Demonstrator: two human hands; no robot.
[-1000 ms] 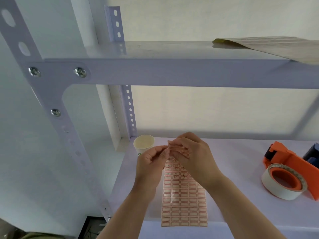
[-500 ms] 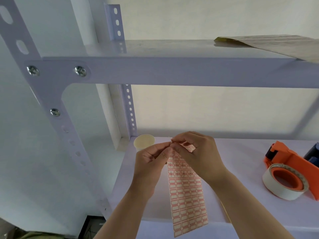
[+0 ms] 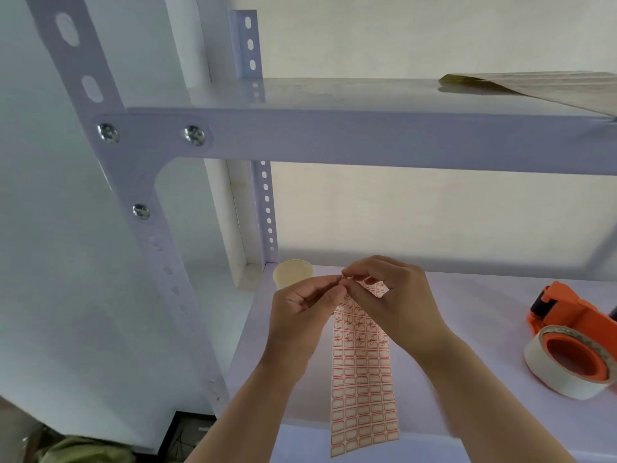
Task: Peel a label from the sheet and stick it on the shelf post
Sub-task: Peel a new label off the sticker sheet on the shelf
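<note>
Above the lower shelf [image 3: 467,312], the left hand [image 3: 300,315] and the right hand [image 3: 397,302] meet fingertip to fingertip at the top edge of the label sheet [image 3: 362,379]. Both hands are pinched shut there: the right hand clamps the top of the sheet, which curls over under its fingers, and the left hand's thumb and forefinger nip at that same edge, most likely on the corner of one label. Whether a label has actually come free is too small to tell. From the hands, the sheet hangs down as a long strip of red-bordered labels, its lower end reaching past the front lip of the shelf. A few labels near the top of the sheet carry small marks; the rest look blank.

My judgement is that the task is in its first half: the peeling is under way, not clearly finished, and the sticking has not begun. No label shows on the front shelf post [image 3: 133,208], which stands to the left of the sheet with its row of holes and bolts bare, nor on the rear post [image 3: 265,202] up and to the left of the sheet.

Just behind the sheet's top, left of it, stands a paper cup [image 3: 292,272]. Well to the right of the sheet lies a tape dispenser [image 3: 574,335] with its roll.
</note>
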